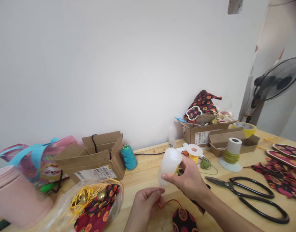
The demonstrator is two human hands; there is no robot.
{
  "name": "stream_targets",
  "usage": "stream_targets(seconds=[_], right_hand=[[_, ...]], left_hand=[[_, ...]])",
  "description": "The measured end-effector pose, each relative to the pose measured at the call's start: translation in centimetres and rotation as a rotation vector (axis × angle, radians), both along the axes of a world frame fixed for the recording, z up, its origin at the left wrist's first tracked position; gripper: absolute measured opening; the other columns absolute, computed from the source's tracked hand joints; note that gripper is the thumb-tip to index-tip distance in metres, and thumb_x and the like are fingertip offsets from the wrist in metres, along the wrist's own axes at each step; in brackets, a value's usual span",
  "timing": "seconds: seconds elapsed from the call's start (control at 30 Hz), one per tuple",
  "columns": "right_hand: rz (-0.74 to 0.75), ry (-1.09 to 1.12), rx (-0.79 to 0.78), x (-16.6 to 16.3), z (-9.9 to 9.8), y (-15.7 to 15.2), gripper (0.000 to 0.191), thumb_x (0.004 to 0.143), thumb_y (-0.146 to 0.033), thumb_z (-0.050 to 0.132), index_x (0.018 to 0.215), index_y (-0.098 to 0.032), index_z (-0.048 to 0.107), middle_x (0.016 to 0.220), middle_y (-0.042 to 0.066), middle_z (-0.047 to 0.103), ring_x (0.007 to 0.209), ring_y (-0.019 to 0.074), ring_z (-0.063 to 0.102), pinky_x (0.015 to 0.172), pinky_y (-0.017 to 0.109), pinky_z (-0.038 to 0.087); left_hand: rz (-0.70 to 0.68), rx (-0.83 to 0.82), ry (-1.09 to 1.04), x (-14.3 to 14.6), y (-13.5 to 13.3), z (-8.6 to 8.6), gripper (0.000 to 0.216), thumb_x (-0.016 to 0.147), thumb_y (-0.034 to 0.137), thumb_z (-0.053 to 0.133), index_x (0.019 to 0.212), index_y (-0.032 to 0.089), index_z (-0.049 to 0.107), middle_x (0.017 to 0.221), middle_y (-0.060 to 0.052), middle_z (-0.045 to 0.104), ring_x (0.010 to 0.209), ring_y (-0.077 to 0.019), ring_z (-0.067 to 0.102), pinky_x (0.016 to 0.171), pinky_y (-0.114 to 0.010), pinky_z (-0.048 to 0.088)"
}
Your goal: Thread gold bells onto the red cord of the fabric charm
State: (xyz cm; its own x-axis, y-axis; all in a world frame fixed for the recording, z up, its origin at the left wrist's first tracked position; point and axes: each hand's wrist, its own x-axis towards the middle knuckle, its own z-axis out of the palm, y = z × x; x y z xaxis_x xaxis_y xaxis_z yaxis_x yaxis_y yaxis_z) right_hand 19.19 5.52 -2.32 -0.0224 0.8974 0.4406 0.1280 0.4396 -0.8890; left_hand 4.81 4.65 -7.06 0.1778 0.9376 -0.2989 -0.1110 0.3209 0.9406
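Observation:
My right hand is wrapped round a translucent white plastic bottle, which is tipped with its base up and its lower end hidden near my left hand. Thumb and fingers of my left hand pinch a thin red cord. That cord curves down to a black patterned fabric piece with red and orange round motifs, lying at the table's front. More dark patterned fabric shows partly behind my right wrist.
Large black-handled scissors lie right of my right arm, near a green cord spool. Behind stand cardboard boxes and a teal thread cone. At left are a plastic bag of cord and fabric and a pink bin.

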Motion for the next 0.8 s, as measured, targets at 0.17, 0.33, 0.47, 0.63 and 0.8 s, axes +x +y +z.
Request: stream_targets(seconds=[0.17, 0.33, 0.47, 0.63, 0.8], right_hand=[[-0.005, 0.094, -0.038, 0.3, -0.1, 0.4, 0.021, 0.056, -0.021, 0.069, 0.069, -0.018, 0.053, 0.063, -0.002, 0.055, 0.06, 0.0147, 0.051, 0.054, 0.023, 0.042], [0.05, 0.268, -0.078, 0.7, -0.7, 1.0, 0.027, 0.058, -0.024, 0.069, 0.08, -0.017, 0.055, 0.065, -0.001, 0.056, 0.06, 0.0148, 0.053, 0.055, 0.024, 0.043], [0.061, 0.31, -0.071, 0.7, -0.9, 1.3, 0.027, 0.058, -0.021, 0.07, 0.08, -0.016, 0.056, 0.063, -0.002, 0.055, 0.059, 0.0135, 0.051, 0.054, 0.023, 0.042], [0.063, 0.317, -0.066, 0.7, -1.0, 1.4, 0.025, 0.058, -0.023, 0.07, 0.079, -0.016, 0.057, 0.064, -0.002, 0.055, 0.059, 0.0138, 0.051, 0.055, 0.023, 0.043], [0.065, 0.323, -0.079, 0.7, -0.9, 1.3, 0.028, 0.058, -0.023, 0.07, 0.082, -0.016, 0.056, 0.065, -0.001, 0.056, 0.06, 0.0139, 0.051, 0.055, 0.023, 0.043]], left_hand=[[0.001, -0.019, 0.013, -0.2, 0.0, -0.1, 0.025, 0.056, 0.035, 0.066, 0.058, 0.01, 0.066, 0.041, 0.0, 0.055, 0.032, -0.0025, 0.025, 0.038, -0.021, 0.008], [-0.002, -0.012, 0.003, -0.3, 0.1, -0.2, 0.023, 0.058, 0.033, 0.065, 0.062, 0.009, 0.066, 0.041, 0.001, 0.054, 0.032, -0.0014, 0.023, 0.037, -0.02, 0.005], [-0.013, -0.011, -0.011, -0.3, 0.1, -0.3, 0.021, 0.06, 0.03, 0.064, 0.061, 0.009, 0.065, 0.042, 0.001, 0.054, 0.031, -0.0006, 0.021, 0.037, -0.02, 0.004], [-0.022, -0.016, -0.015, -0.3, 0.0, -0.2, 0.022, 0.061, 0.03, 0.063, 0.063, 0.009, 0.066, 0.042, 0.0, 0.055, 0.031, -0.0004, 0.02, 0.037, -0.02, 0.004], [-0.029, -0.02, -0.008, -0.3, 0.0, -0.1, 0.021, 0.062, 0.029, 0.063, 0.057, 0.01, 0.064, 0.041, 0.001, 0.053, 0.031, -0.0007, 0.021, 0.037, -0.02, 0.004]])
